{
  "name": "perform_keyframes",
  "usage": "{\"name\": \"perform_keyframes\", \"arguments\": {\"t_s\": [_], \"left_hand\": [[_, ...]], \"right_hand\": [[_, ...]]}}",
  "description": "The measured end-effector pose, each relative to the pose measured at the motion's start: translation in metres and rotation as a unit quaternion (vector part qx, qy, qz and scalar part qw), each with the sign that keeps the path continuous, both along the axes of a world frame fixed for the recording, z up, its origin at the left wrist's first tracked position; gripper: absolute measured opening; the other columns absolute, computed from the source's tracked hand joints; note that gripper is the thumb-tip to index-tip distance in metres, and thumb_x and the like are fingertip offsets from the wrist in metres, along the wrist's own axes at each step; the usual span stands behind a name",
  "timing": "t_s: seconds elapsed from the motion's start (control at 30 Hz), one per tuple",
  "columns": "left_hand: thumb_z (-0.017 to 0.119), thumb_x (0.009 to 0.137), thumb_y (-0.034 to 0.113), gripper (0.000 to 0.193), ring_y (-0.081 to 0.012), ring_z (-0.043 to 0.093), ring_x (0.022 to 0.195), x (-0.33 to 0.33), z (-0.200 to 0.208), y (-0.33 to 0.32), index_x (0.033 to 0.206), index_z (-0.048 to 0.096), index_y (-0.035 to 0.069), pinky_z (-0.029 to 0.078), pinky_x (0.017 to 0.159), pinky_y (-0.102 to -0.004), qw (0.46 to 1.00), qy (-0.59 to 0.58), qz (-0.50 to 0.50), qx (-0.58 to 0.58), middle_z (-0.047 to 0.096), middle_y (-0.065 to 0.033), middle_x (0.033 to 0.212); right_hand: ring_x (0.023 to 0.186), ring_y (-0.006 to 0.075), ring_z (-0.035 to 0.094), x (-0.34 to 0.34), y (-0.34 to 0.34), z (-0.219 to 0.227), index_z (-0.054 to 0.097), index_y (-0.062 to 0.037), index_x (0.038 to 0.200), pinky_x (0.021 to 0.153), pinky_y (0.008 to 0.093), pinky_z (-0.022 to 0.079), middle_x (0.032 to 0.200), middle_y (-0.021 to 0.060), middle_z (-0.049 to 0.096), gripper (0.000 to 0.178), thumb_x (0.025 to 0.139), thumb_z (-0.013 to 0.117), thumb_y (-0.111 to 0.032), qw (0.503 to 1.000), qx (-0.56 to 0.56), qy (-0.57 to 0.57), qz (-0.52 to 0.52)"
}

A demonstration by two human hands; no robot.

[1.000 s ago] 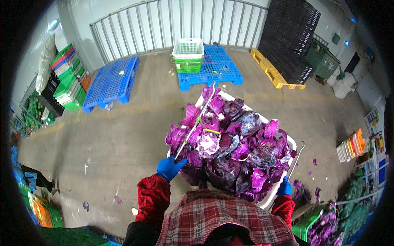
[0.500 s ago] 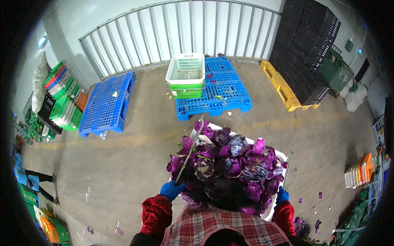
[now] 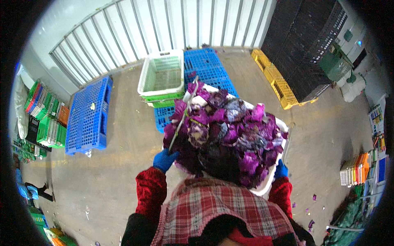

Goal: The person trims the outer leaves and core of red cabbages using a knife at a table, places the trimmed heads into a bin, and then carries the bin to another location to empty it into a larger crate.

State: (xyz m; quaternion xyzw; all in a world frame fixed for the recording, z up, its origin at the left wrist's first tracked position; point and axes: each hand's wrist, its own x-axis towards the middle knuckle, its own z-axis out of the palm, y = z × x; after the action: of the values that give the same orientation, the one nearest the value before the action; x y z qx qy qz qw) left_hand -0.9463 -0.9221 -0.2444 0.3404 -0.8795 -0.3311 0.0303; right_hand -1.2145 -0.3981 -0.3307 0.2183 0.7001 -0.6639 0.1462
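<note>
A white plastic crate (image 3: 265,186), heaped with purple cabbage leaves (image 3: 252,135), is held in front of my body against the plaid apron (image 3: 213,194). My left hand (image 3: 165,160), in a blue glove, is closed on its left side by the lower end of a thin metal handle (image 3: 183,115), which slants up across the leaves. At the right side my gloved right hand (image 3: 281,169) is closed on the rim, its fingers partly hidden. The crate's far end overlaps the view of a blue pallet (image 3: 205,61).
A white crate (image 3: 162,84) stands atop a green one on that pallet. Another blue pallet (image 3: 88,115) lies at left. Black crates (image 3: 303,45) rise on a yellow pallet (image 3: 273,80). Leaf scraps (image 3: 311,224) litter the floor at right; a person (image 3: 37,191) shows at far left.
The pallets and the stacked crates ahead appear closer and further left. The loaded crate sits higher in the picture, still between both hands, and now covers part of the middle pallet.
</note>
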Motion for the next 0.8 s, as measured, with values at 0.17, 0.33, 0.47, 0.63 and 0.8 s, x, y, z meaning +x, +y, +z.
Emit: {"name": "perform_keyframes", "arguments": {"t_s": [0.17, 0.33, 0.47, 0.63, 0.8], "left_hand": [[0.062, 0.079, 0.063, 0.062, -0.0371, 0.066, 0.085, -0.074, 0.017, -0.020, 0.094, 0.063, 0.003, 0.050, 0.073, -0.0450, 0.999, -0.041, 0.016, -0.004, 0.068, -0.0186, 0.084], [0.063, 0.080, 0.062, 0.061, -0.0367, 0.066, 0.085, -0.146, -0.012, -0.040, 0.095, 0.062, 0.003, 0.050, 0.074, -0.0438, 0.997, -0.064, 0.015, 0.044, 0.069, -0.0174, 0.084], [0.064, 0.081, 0.059, 0.059, -0.0376, 0.066, 0.085, -0.212, -0.004, -0.059, 0.098, 0.062, 0.003, 0.050, 0.075, -0.0435, 0.995, -0.053, 0.040, 0.079, 0.069, -0.0186, 0.087], [0.069, 0.081, 0.052, 0.053, -0.0288, 0.066, 0.081, -0.298, -0.080, -0.075, 0.099, 0.065, 0.003, 0.050, 0.074, -0.0389, 0.975, 0.036, 0.097, 0.199, 0.070, -0.0152, 0.087], [0.076, 0.078, 0.043, 0.044, -0.0160, 0.060, 0.073, -0.334, -0.126, -0.058, 0.090, 0.065, 0.002, 0.048, 0.069, -0.0335, 0.930, 0.051, 0.250, 0.266, 0.067, -0.0081, 0.077]], "right_hand": [[0.035, 0.0129, 0.032, -0.114, -0.039, -0.008, 0.054, -0.0120, 0.069, 0.034, 0.0316, 0.024, 0.047, -0.0016, 0.034, 0.049, 0.081, 0.065, -0.058, 0.995, 0.098, -0.027, 0.026], [0.034, 0.0148, 0.032, -0.216, -0.013, -0.088, 0.056, -0.0110, 0.066, 0.034, 0.0323, 0.022, 0.046, -0.0010, 0.035, 0.048, 0.081, 0.067, -0.056, 0.981, 0.175, 0.026, 0.081], [0.044, 0.0184, 0.046, -0.285, -0.037, -0.103, 0.061, -0.0099, 0.073, 0.043, 0.0359, 0.037, 0.053, 0.0045, 0.048, 0.038, 0.092, 0.056, -0.042, 0.908, 0.336, 0.163, 0.190], [0.059, 0.0218, 0.059, -0.462, -0.071, -0.064, 0.067, -0.0142, 0.106, 0.056, 0.0377, 0.048, 0.065, 0.0092, 0.059, 0.024, 0.100, 0.045, -0.023, 0.663, 0.548, 0.416, 0.297], [0.062, 0.0207, 0.054, -0.576, -0.213, -0.041, 0.066, 0.0026, 0.073, 0.061, 0.0415, 0.044, 0.061, 0.0122, 0.060, 0.062, 0.087, 0.058, -0.057, 0.890, 0.325, 0.172, 0.268]]}}
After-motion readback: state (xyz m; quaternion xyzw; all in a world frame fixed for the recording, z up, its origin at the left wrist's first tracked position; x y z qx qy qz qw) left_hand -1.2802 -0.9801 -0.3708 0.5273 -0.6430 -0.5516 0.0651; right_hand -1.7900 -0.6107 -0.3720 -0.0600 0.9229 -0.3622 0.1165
